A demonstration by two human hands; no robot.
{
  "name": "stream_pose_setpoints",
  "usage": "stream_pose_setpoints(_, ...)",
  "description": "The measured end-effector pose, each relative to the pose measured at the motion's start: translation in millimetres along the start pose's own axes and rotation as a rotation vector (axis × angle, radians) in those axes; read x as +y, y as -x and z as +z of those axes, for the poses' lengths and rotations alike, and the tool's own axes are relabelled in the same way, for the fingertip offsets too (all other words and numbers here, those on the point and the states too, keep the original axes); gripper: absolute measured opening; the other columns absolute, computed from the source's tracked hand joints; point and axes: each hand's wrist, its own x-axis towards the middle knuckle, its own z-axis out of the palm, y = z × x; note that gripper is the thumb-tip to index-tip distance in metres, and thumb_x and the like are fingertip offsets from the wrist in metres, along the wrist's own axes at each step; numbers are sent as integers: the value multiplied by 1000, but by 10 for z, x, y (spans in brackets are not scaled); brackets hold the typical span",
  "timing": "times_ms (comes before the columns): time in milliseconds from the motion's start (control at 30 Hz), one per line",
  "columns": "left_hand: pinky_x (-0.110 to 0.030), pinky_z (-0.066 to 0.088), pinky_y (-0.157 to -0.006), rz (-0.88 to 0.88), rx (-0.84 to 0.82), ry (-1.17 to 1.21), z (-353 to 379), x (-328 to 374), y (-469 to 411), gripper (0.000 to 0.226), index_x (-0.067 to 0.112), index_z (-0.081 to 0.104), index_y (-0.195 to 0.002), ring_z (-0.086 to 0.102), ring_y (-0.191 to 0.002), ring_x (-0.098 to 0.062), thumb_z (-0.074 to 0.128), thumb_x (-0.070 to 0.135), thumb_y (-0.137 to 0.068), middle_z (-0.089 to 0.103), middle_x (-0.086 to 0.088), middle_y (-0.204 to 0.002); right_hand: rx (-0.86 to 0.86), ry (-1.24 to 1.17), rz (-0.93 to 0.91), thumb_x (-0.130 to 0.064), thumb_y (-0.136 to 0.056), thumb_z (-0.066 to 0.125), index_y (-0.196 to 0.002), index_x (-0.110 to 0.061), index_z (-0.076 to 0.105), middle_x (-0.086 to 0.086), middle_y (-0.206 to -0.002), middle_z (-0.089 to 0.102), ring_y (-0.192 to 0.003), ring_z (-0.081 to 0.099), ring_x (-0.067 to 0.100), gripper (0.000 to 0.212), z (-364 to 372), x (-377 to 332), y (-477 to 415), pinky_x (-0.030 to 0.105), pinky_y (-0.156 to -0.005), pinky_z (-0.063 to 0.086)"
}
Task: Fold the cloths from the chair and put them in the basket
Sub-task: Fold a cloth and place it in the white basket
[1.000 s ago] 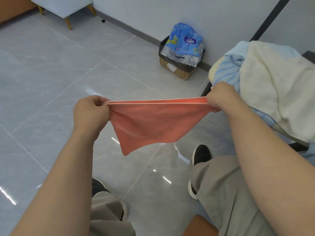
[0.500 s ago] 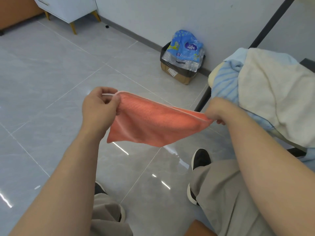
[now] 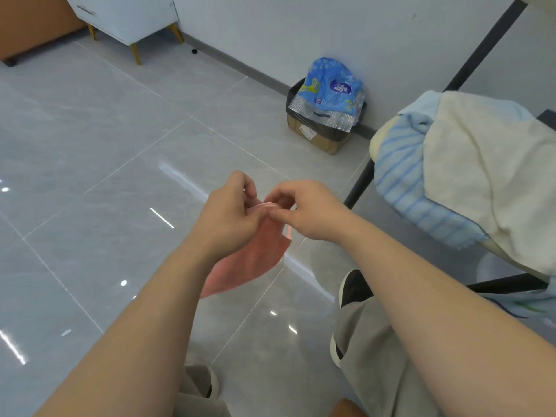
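A small salmon-pink cloth (image 3: 252,260) hangs folded over in front of me above the floor. My left hand (image 3: 231,218) and my right hand (image 3: 304,210) meet at its top edge, and both pinch the corners together there. Most of the cloth drops below and behind my left wrist. To the right, a cream towel (image 3: 487,176) and a blue striped cloth (image 3: 406,176) lie heaped on the chair (image 3: 511,284). No basket is in view.
A cardboard box with a black liner (image 3: 319,136) holds a blue plastic pack (image 3: 331,88) by the wall. A white cabinet on gold legs (image 3: 129,19) stands at the back left. A black slanted pole (image 3: 481,46) rises beside the chair. My knees and shoes are below.
My hands have come together from wide apart, bringing the two ends of the pink cloth to meet, so the cloth now hangs doubled instead of stretched out.
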Motion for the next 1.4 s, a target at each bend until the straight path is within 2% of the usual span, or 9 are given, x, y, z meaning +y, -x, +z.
stream_pose_setpoints(100,-21,44,-58,9,-31,-37,35,-11,0,26,26,46,-92,56,-61,-3,72,26,-86,67,6,-79,52,88,15,-30,-89,70,-93,-29,71,-16,-80,66,-76,59,2,5,-29,23,-10,22,-72,45)
stream_pose_setpoints(267,-27,47,-60,83,-116,-97,124,-7,7,19,28,51,-95,54,-61,-6,68,23,-89,66,6,-81,207,104,73,-26,-91,64,-93,-30,68,-11,-94,69,-79,58,9,5,-146,94,-10,28,-74,46)
stream_pose_setpoints(367,-19,48,-61,97,-73,-50,163,37,-6,32,33,52,-104,59,-69,-1,70,14,-85,67,12,-86,334,-18,116,-22,-92,64,-85,-31,65,-9,-83,69,-76,64,10,12,-239,147,-26,28,-72,50)
stream_pose_setpoints(533,-24,50,-66,181,25,-37,266,101,-26,30,34,52,-105,61,-76,-3,67,14,-88,63,17,-94,406,-30,136,-21,-91,61,-76,-33,57,-7,-75,69,-75,68,13,20,-270,207,-60,36,-77,56)
stream_pose_setpoints(633,-29,49,-67,214,34,-59,301,116,-29,21,31,54,-106,58,-72,-3,64,19,-91,66,13,-88,423,-38,156,-21,-90,61,-81,-30,60,-6,-76,69,-76,69,14,13,-287,232,-70,37,-76,56)
stream_pose_setpoints(867,-15,45,-67,166,45,-66,323,81,-60,21,33,56,-107,59,-80,6,63,22,-90,64,21,-89,406,-42,174,-21,-92,60,-87,-28,63,-4,-79,70,-79,69,17,9,-293,223,-56,38,-77,56)
stream_pose_setpoints(1133,-38,50,-70,218,43,-102,342,68,-59,18,28,54,-109,57,-77,-15,60,19,-94,64,7,-89,397,-38,183,-22,-92,60,-86,-29,62,-4,-78,70,-79,68,16,10,-282,204,-56,37,-79,56)
stream_pose_setpoints(1300,-32,47,-71,171,13,-71,343,69,-56,22,32,54,-112,59,-83,-9,58,19,-95,62,16,-93,400,-50,181,-21,-91,59,-83,-31,61,-5,-79,70,-78,70,17,13,-284,217,-56,38,-79,57)
stream_pose_setpoints(1400,-28,38,-67,171,0,-140,348,38,-80,8,25,60,-101,53,-77,-9,59,19,-95,58,14,-81,397,-49,175,-21,-91,60,-83,-31,61,-5,-80,69,-78,70,17,13,-273,229,-61,38,-78,57)
